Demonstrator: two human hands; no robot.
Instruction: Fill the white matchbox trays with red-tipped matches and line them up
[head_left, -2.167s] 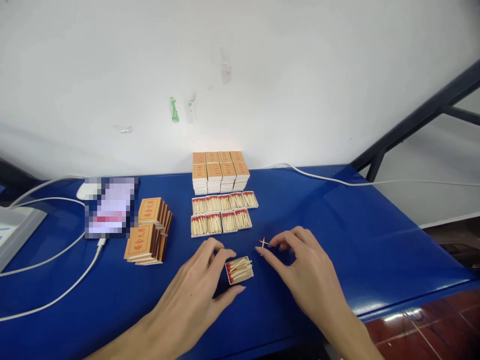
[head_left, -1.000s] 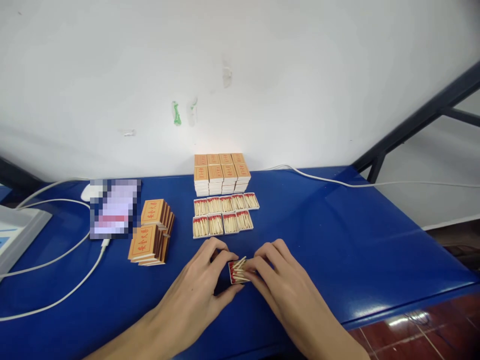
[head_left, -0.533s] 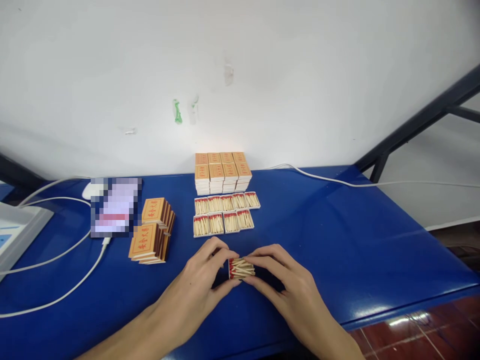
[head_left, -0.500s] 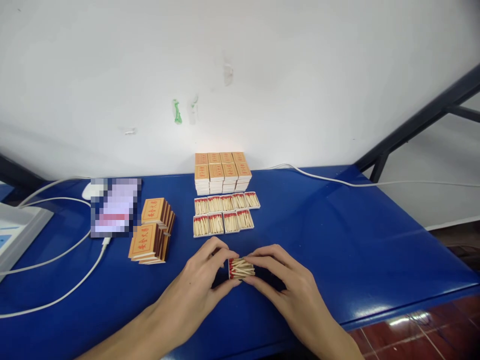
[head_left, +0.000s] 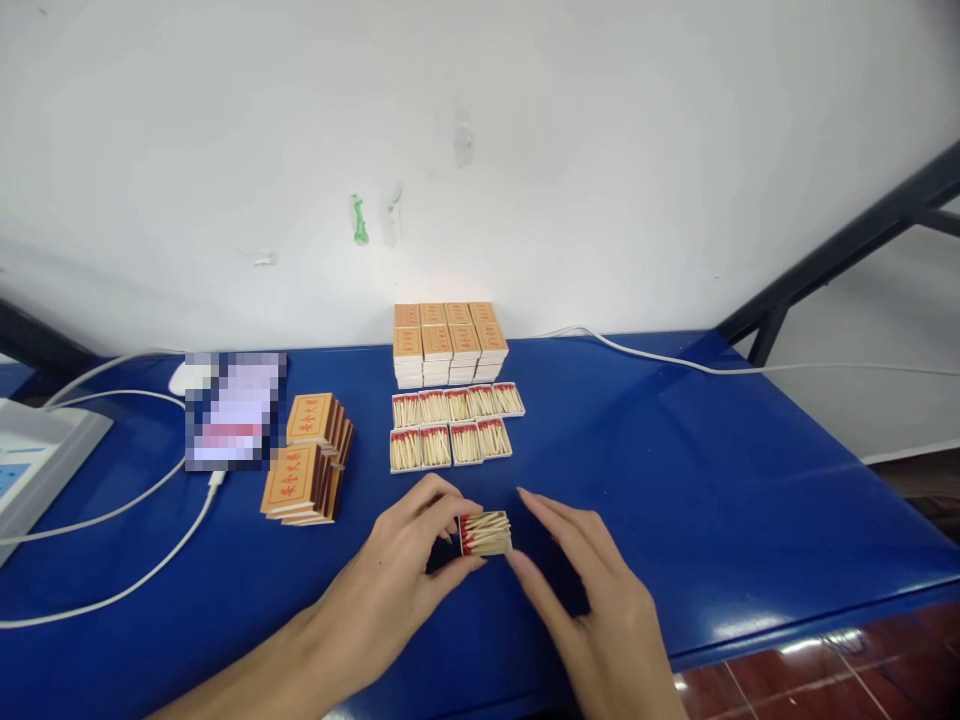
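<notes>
A small open tray of red-tipped matches (head_left: 486, 534) lies lengthwise near the front of the blue table. My left hand (head_left: 416, 555) pinches its left end between thumb and fingers. Just to the right, my right hand (head_left: 592, 585) has its thumb and fingers apart; the thumb tip is close to the tray's right end, and whether it touches is unclear. Beyond my hands, two rows of filled match trays (head_left: 451, 445) stand side by side, matches upright in view. Behind them is a block of stacked orange-topped matchboxes (head_left: 450, 343).
More orange matchbox covers (head_left: 292, 480) are stacked at the left. Further left are a blurred phone (head_left: 238, 410) with a white cable (head_left: 169, 560) and a white device (head_left: 56, 455). A thin cable (head_left: 645, 352) runs along the wall at the right.
My right hand has opened and moved off the tray to the right, its fingers now spread. My left hand keeps hold of the tray's left end.
</notes>
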